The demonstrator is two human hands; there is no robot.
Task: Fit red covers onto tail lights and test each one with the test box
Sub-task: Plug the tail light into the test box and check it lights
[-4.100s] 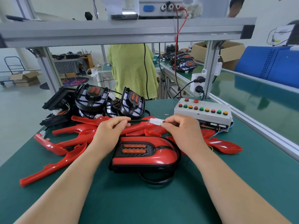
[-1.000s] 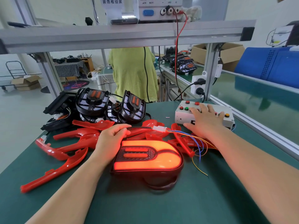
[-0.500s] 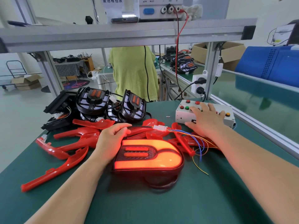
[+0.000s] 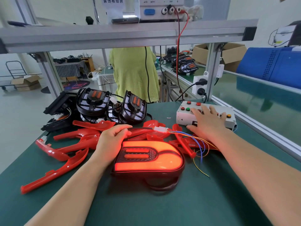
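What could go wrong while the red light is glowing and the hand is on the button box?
1. The coloured wires run just under the right hand on the test box. Pulling that hand back could snag them and tug the white connector loose, so the tail light might go dark.
2. The left hand holds only one end of the light. Loose red covers crowd it, and a shove could knock one off the table.
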